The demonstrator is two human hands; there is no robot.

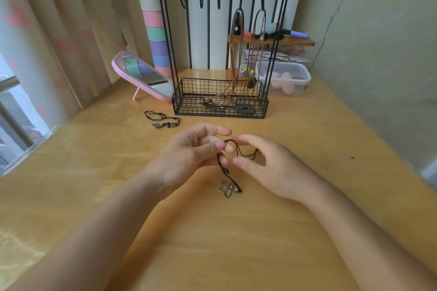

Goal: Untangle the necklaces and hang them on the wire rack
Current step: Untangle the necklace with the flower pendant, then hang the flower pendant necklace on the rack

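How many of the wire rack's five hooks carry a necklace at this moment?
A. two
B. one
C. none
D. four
A: on the wire rack, brown cord necklaces hang only from the two rightmost hooks; the three hooks to their left are bare.
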